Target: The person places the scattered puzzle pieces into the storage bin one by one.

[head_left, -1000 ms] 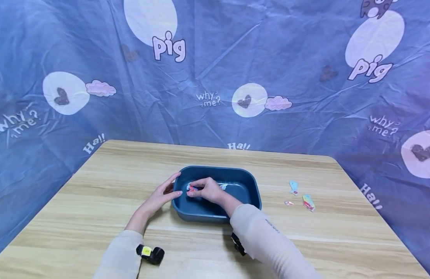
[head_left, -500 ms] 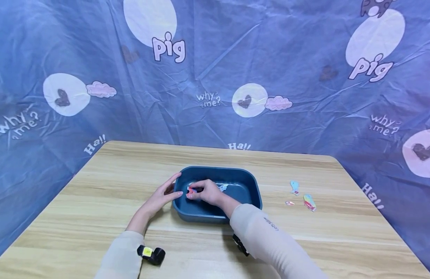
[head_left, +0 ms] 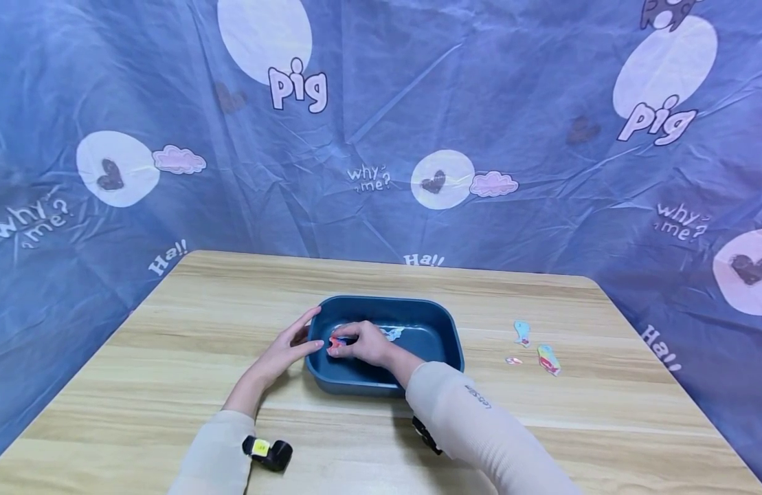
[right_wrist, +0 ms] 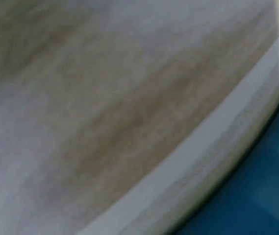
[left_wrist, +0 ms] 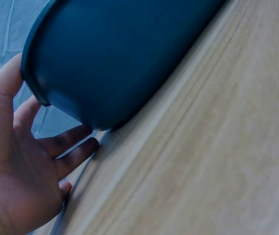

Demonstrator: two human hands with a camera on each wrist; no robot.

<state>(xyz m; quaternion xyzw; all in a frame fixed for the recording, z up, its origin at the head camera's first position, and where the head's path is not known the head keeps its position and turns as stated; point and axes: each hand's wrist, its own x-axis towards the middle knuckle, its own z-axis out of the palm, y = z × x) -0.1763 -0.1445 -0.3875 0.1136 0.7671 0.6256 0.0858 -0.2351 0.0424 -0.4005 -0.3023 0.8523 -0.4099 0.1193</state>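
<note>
A dark blue rectangular basin [head_left: 383, 388] stands on the wooden table. My left hand [head_left: 284, 353] holds its left end, thumb and forefinger at the rim; in the left wrist view, other fingers [left_wrist: 65, 141] lie against the outer wall. My right hand [head_left: 367, 342] is down inside the basin, thumb and forefinger pinching a small red piece [head_left: 335, 346] with a notched edge, like a puzzle piece. Light blue and white pieces [head_left: 391, 334] lie on the basin floor beyond that hand. Its other fingers are mostly hidden. The right wrist view shows neither hand nor piece.
Right of the basin lie a light blue piece [head_left: 521, 332], a small pink-and-white piece [head_left: 513, 360] and a yellow, red and green piece [head_left: 548, 359]. A blue printed cloth [head_left: 381, 220] hangs behind the table [head_left: 244, 282].
My right hand has shifted slightly left and toward me inside the basin, bringing the red piece nearer the left wall. The left hand and the basin stay put.
</note>
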